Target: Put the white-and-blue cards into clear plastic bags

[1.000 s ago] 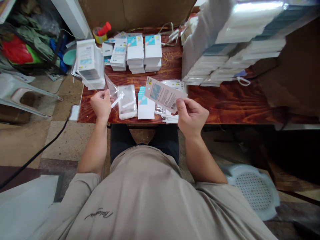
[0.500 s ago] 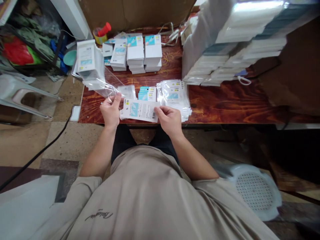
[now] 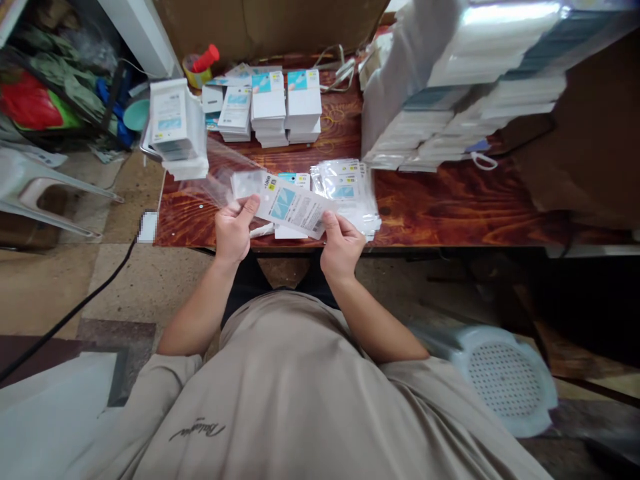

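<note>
My right hand [image 3: 341, 245] pinches the near end of a printed white card [image 3: 295, 208] with a blue patch. The card's far end lies against a clear plastic sleeve [image 3: 220, 175] that my left hand [image 3: 234, 230] grips at its mouth. Both hands hover over the front edge of the wooden table [image 3: 440, 207]. Just behind the card lie a small stack of blue-and-white cards [image 3: 296, 179] and a heap of sleeved cards [image 3: 345, 190].
Stacks of white cards [image 3: 285, 107] stand at the back of the table, a bagged bundle [image 3: 173, 127] at the left corner. A big pile of packets [image 3: 465, 87] fills the right. A roll of tape with a red handle [image 3: 200, 63] sits far back. A plastic stool [image 3: 500, 380] stands at my right.
My right hand brought the card down from mid-air to my left hand. My left hand lifted the clear sleeve off the table, and the card now meets the sleeve's mouth.
</note>
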The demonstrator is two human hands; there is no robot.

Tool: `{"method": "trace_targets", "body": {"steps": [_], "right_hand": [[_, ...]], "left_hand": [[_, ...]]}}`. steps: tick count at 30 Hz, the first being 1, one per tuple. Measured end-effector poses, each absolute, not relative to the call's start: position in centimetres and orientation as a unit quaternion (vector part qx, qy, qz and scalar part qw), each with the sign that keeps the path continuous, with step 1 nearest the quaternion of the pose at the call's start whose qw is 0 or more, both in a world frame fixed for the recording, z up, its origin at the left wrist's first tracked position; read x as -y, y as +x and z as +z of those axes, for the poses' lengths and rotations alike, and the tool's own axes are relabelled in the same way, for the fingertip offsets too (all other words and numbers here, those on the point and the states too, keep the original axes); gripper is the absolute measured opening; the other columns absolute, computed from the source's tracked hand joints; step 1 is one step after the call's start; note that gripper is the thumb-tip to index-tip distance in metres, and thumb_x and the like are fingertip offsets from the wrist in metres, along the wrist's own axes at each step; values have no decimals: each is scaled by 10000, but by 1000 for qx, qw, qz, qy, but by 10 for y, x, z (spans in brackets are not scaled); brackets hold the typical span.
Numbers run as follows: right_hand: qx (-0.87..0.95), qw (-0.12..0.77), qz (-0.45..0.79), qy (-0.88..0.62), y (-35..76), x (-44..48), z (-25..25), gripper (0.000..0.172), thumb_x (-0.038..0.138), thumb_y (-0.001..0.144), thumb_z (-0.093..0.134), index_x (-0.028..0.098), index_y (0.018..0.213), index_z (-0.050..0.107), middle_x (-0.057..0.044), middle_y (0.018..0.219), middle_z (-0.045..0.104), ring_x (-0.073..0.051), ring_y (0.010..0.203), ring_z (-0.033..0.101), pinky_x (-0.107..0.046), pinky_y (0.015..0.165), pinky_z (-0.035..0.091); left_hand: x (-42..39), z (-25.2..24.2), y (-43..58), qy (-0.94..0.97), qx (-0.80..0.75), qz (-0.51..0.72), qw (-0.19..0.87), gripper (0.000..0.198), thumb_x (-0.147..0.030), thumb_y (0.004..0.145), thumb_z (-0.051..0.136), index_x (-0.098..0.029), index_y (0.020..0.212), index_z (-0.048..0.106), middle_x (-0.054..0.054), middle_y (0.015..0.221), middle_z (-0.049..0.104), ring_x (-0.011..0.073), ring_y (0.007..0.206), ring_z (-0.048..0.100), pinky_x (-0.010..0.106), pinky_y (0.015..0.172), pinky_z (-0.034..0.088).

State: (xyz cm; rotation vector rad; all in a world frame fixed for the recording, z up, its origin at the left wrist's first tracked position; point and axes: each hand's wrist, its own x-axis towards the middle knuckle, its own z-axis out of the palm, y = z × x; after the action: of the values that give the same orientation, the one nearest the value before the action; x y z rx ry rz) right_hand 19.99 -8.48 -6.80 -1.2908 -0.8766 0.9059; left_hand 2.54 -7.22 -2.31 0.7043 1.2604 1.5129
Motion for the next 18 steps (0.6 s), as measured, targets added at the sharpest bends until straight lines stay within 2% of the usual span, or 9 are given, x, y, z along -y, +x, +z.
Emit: {"method": "trace_targets", "body": {"steps": [4,7,9,11,13,16,18], "right_hand": [[396,581,488,-518,198,90,-61,378,589,856,744,213,859,773,-4,799,735,-153,715,668,-286,675,583],[433,528,551,-479,206,90,-53,360,562,801,820,210,811,743,34,632,657,-102,523,544,-241,505,479],[433,519,569,-468,210,88,-49,371,546,769,858,209,797,703,54,565,619,-81,450,486,-224,443,407],[424,523,578,-461,209,86,-43,405,557,751,871,206,786,671,45,587,646,-74,437,498,-215,422,396],[414,523,588,-456,203,84,-38,446,591,741,866,205,778,645,27,640,680,-83,462,548,-216,426,440],[411,513,593,-464,193,82,-30,491,642,745,838,213,804,606,6,702,711,-118,525,622,-242,463,515],[456,515,536,-490,192,78,-28,474,645,788,801,211,823,612,-4,733,711,-128,585,642,-253,516,540]], "left_hand": [[78,-23,31,287,-510,639,499,480,-537,628,946,-198,911,760,72,988,808,266,957,788,375,781,656],[75,-19,26,288,-502,651,491,463,-514,605,961,-206,880,753,61,996,814,274,1017,782,382,849,650],[72,-18,23,291,-497,664,476,452,-538,630,943,-215,881,752,55,988,815,275,1040,778,387,874,644],[72,-19,26,296,-489,677,464,441,-543,658,930,-224,914,763,57,1032,814,272,1092,767,385,908,634],[73,-25,33,305,-483,674,468,424,-508,672,935,-226,946,778,56,1067,811,260,1105,764,373,932,627],[79,-36,44,327,-484,642,496,400,-485,703,925,-216,966,788,49,1050,814,233,996,784,352,888,643],[82,-41,47,338,-485,623,513,433,-503,713,914,-206,1000,786,54,1042,815,225,915,788,337,808,659]]}}
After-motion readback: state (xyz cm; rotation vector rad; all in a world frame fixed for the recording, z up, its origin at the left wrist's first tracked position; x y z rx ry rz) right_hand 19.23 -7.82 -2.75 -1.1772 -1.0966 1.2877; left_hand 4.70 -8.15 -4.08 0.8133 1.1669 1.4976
